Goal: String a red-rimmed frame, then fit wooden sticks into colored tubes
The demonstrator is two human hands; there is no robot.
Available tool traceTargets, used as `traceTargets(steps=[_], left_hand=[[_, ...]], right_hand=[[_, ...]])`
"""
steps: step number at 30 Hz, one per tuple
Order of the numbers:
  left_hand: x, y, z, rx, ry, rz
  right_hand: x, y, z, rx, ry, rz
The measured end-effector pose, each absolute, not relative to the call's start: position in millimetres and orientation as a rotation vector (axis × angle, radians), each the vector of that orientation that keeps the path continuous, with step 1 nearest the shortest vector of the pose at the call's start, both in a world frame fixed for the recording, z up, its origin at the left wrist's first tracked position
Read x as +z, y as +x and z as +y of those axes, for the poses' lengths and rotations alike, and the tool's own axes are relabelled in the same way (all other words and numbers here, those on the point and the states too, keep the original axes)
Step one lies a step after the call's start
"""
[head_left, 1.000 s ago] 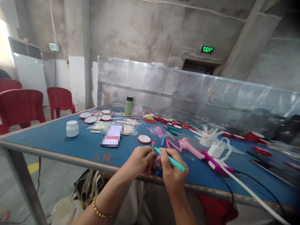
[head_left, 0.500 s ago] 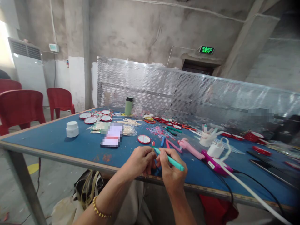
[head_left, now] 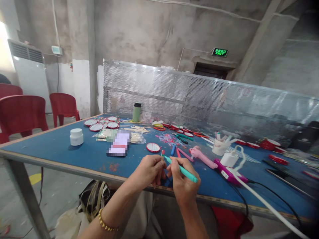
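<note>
My right hand [head_left: 184, 179] is closed around a teal marker pen [head_left: 187, 174], its tip pointing left toward my other hand. Between the fingers of my left hand [head_left: 151, 169] is a thin wooden stick [head_left: 162, 155] with a red end; its lower part is hidden by the fingers. The pen's tip is close beside the stick, and I cannot tell whether they touch. Just beyond the hands lie a round red-rimmed disc [head_left: 153, 147], a blue marker [head_left: 173, 150] and a pink glue gun [head_left: 203, 157].
A phone [head_left: 119, 143] and a white jar [head_left: 76, 137] are to the left. Toward the back stand a green bottle [head_left: 137, 112] and a perforated metal screen [head_left: 159, 83]. On the right are a purple power strip [head_left: 230, 173], its cables, and a white cup of pens [head_left: 220, 147].
The teal pen's back end has tipped very slightly downward. Both hands otherwise stay in nearly the same place, holding the same things.
</note>
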State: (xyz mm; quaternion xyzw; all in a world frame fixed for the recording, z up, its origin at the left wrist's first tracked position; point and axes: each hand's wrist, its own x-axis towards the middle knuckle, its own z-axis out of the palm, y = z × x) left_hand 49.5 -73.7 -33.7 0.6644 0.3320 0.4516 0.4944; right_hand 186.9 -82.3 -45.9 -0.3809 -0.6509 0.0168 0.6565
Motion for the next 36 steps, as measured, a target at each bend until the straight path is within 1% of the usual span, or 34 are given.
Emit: traceTargets(steps=[17,36], left_hand=[[-34.6,49.8,-73.6,1.086,1.615,0.823],[-35.7,49.7,-72.6,1.083,1.601,0.819]], right_hand=[[-45.4,188.8,-81.3,-0.056,-0.888,-1.537],[-47.0,188.7,-81.1,0.002,-0.884,-1.492]])
